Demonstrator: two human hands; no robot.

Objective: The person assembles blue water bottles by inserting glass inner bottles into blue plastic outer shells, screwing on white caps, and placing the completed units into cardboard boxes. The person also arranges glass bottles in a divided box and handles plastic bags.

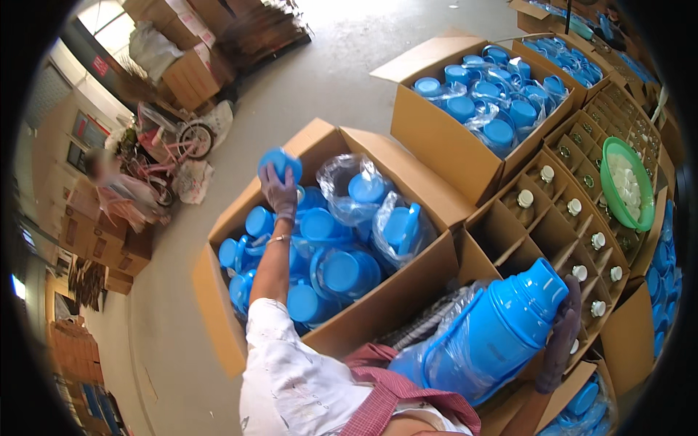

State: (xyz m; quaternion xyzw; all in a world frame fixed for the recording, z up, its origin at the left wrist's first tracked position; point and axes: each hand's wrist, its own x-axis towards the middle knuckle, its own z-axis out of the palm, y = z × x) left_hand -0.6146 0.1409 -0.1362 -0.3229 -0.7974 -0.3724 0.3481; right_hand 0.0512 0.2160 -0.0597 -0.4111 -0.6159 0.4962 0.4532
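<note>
My left hand [279,195], in a dark thin glove, reaches over the open carton [382,309] ahead. Its fingers are closed on a round blue flask cup [282,163] above the carton's far left edge. Against my body leans a large blue vacuum flask [502,320] with a stepped neck and a handle, its lower part in clear plastic. My right hand [560,338], also gloved, presses along the right side of its neck and steadies it. Several blue lidded flasks [342,272] fill the carton, some in clear bags.
Right of the carton, a divided box [509,236] holds several bottles with white caps [525,198]. A green basket [609,185] of small white pieces rests beyond it. Another carton [443,127] of blue flasks stands behind. At the left are a pink bicycle [174,145] and a person [120,189].
</note>
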